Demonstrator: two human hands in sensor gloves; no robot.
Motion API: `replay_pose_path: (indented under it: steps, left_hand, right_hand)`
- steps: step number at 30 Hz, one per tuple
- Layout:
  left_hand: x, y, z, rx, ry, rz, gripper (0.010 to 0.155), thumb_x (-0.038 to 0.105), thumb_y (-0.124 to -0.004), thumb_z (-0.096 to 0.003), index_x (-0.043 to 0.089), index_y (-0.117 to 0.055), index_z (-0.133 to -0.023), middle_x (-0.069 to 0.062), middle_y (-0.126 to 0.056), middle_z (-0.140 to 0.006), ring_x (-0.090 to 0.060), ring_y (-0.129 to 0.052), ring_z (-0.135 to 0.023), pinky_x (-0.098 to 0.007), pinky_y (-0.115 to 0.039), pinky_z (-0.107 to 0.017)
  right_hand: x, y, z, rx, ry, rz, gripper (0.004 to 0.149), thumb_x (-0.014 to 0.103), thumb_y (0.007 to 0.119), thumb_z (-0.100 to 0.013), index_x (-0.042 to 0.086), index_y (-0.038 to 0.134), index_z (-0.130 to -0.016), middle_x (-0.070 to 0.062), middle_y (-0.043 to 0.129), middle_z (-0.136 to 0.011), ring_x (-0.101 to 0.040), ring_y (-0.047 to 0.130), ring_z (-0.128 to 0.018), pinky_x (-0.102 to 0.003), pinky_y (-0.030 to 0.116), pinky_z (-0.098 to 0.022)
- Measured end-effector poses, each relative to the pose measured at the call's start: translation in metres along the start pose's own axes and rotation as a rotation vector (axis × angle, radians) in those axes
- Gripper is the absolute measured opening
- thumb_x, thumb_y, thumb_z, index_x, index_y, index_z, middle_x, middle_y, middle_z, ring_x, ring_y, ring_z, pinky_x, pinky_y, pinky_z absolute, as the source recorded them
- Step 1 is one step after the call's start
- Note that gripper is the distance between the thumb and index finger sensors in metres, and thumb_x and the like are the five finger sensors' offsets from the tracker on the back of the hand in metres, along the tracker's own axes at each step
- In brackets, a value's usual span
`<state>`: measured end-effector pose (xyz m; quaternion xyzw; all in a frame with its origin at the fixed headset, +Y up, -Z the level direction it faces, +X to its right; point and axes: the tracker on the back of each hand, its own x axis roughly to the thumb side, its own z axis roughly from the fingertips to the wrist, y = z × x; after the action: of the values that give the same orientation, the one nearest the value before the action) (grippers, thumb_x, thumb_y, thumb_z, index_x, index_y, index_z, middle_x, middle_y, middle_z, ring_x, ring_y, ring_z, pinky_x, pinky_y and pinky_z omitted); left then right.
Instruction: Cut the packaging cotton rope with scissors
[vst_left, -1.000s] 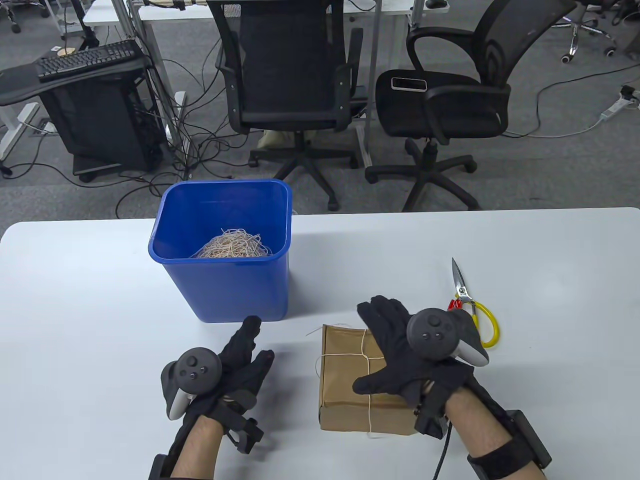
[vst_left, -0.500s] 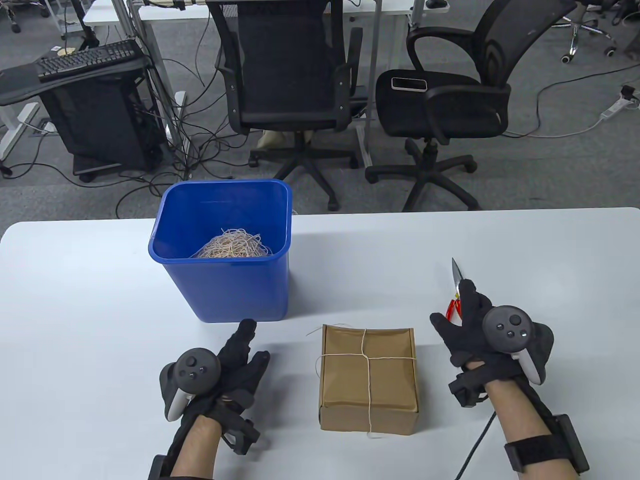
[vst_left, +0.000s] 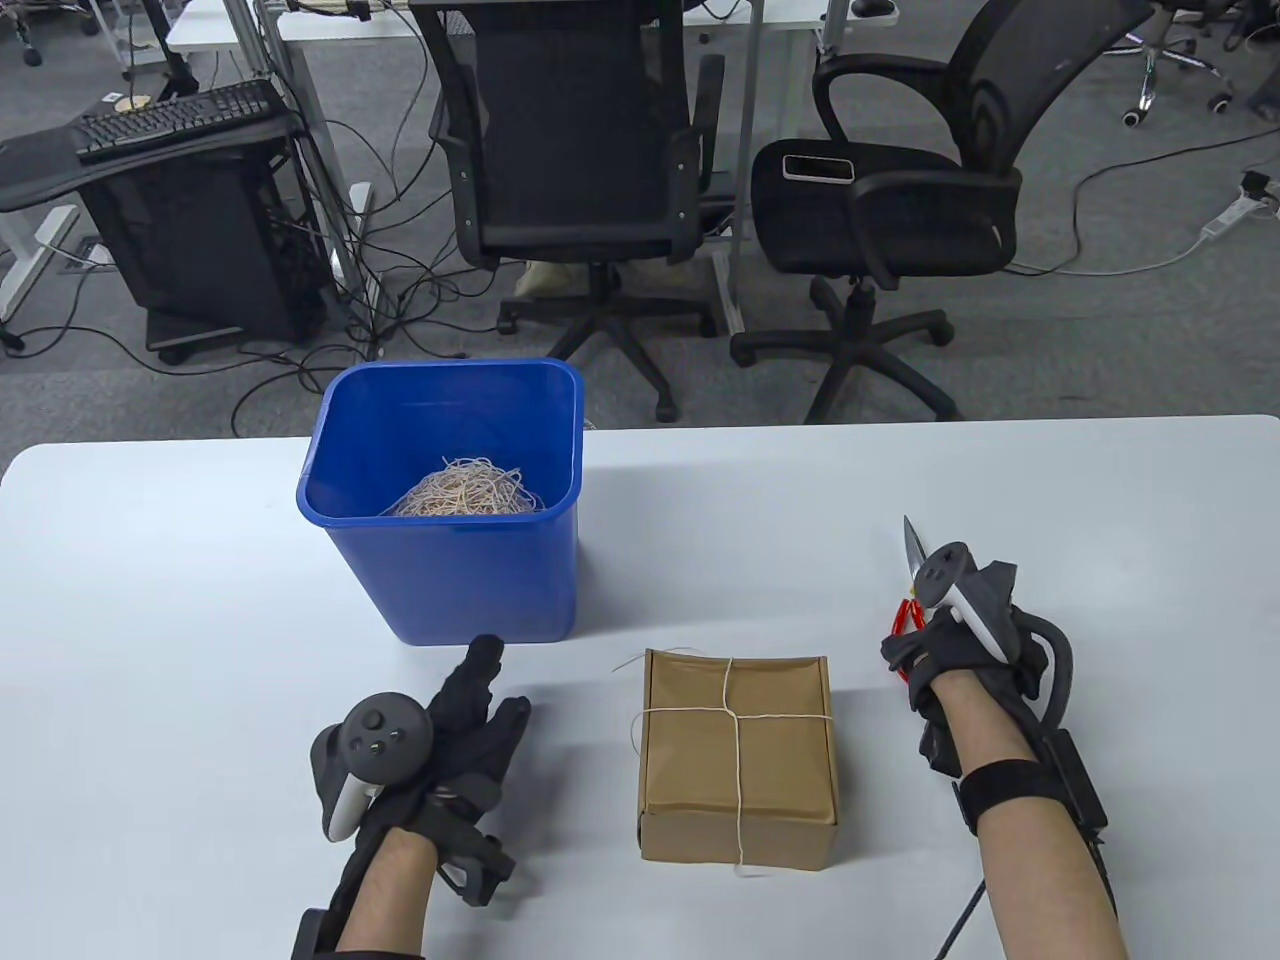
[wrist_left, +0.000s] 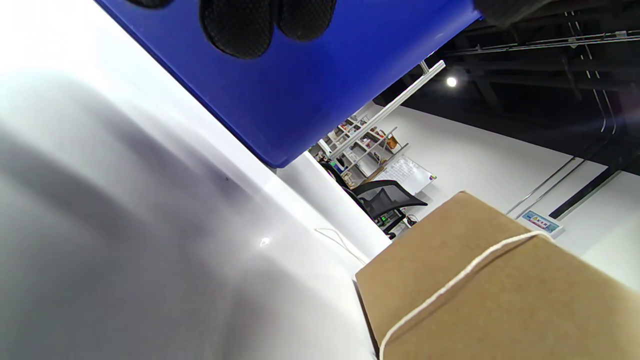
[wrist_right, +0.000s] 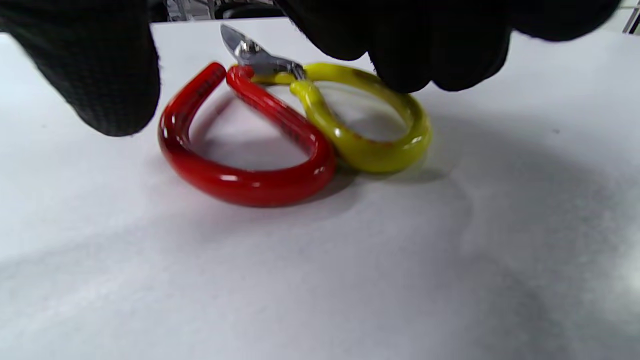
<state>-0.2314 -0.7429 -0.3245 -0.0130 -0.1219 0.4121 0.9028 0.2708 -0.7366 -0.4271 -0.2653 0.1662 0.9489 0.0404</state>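
While our right hand (vst_left: 960, 640) sits over the scissors (vst_left: 912, 545) at the right of the white surface (vst_left: 160, 600), the table view shows only the blade tip poking out beyond it and a bit of red handle at its left edge. Whether the fingers grip the handles from this angle, we cannot tell. Brown box (vst_left: 738, 760) sits near the front edge, middle, cotton rope (vst_left: 740, 715) tied crosswise over its top and down the near side, uncut. Our left hand (vst_left: 470, 720) rests on the surface left of the box, apart from it, fingers stretched forward, holding nothing. Blue bin (vst_left: 450, 500) stands behind the left hand, with a tangle of rope scraps (vst_left: 465, 492) inside. Two black office chairs (vst_left: 580, 170) on the floor beyond.

Left wrist view: fingertips (wrist_left: 240, 27) hang in at the top, loose, in front of the blue bin (wrist_left: 320, 85). Box (wrist_left: 500, 290) at lower right with the rope (wrist_left: 450, 285) running over its edge; a loose rope end lies on the surface (wrist_left: 125, 225) beside it.

Right wrist view: scissors (wrist_right: 295, 130) lie flat on the surface (wrist_right: 350, 280), red loop left, yellow loop right, blades pointing away. Gloved fingers (wrist_right: 410, 45) hang just above the yellow loop, thumb (wrist_right: 100, 65) left of the red loop. They look spread and not closed on the handles; contact with the yellow loop we cannot tell.
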Motion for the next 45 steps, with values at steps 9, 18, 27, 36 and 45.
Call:
replay_pose_path:
  steps: [9,18,27,36,45]
  left_hand:
    - [-0.001,-0.001,0.000,-0.011,0.009,-0.011,0.073,0.051,-0.061,-0.0577,0.022,-0.025,-0.115,-0.026,-0.041,-0.113,-0.056,-0.058,-0.095,-0.074,-0.046,-0.062]
    - [-0.001,-0.003,-0.001,-0.024,0.017,-0.018,0.074,0.051,-0.061,-0.0577,0.022,-0.025,-0.115,-0.026,-0.041,-0.113,-0.056,-0.059,-0.095,-0.074,-0.046,-0.061]
    - [-0.001,-0.003,-0.001,-0.020,0.020,-0.017,0.074,0.051,-0.061,-0.0578,0.021,-0.024,-0.114,-0.026,-0.040,-0.113,-0.056,-0.056,-0.097,-0.074,-0.045,-0.062]
    - [-0.001,-0.002,-0.001,-0.018,0.023,-0.017,0.074,0.051,-0.061,-0.0578,0.021,-0.024,-0.114,-0.026,-0.040,-0.113,-0.056,-0.055,-0.096,-0.074,-0.045,-0.062]
    - [0.002,-0.004,-0.002,-0.018,0.002,-0.002,0.074,0.051,-0.061,-0.0578,0.021,-0.024,-0.114,-0.026,-0.040,-0.113,-0.056,-0.056,-0.097,-0.074,-0.045,-0.062]
  right_hand:
    - [0.020,0.009,-0.005,-0.011,-0.010,-0.006,0.098,0.057,0.091,-0.040,-0.005,0.052,-0.104,-0.036,0.074,-0.094,-0.060,0.069,-0.076,-0.074,0.060,-0.051]
    - [0.017,0.009,-0.007,-0.030,-0.005,-0.066,0.098,0.045,0.096,-0.039,-0.002,0.041,-0.105,-0.041,0.071,-0.090,-0.064,0.070,-0.077,-0.080,0.053,-0.054]
    - [-0.011,-0.001,-0.011,-0.036,0.031,-0.241,0.100,0.050,0.105,-0.029,0.004,0.045,-0.094,-0.033,0.074,-0.086,-0.056,0.087,-0.066,-0.087,0.060,-0.046]
    - [-0.030,-0.014,0.007,-0.175,-0.197,-0.890,0.091,0.043,0.094,-0.034,0.006,0.043,-0.099,-0.031,0.069,-0.089,-0.041,0.087,-0.054,-0.071,0.074,-0.045]
    - [-0.022,0.001,0.027,0.068,-0.491,-1.433,0.085,0.024,0.094,-0.040,0.001,0.041,-0.102,-0.020,0.085,-0.072,-0.031,0.094,-0.032,-0.062,0.083,-0.032]
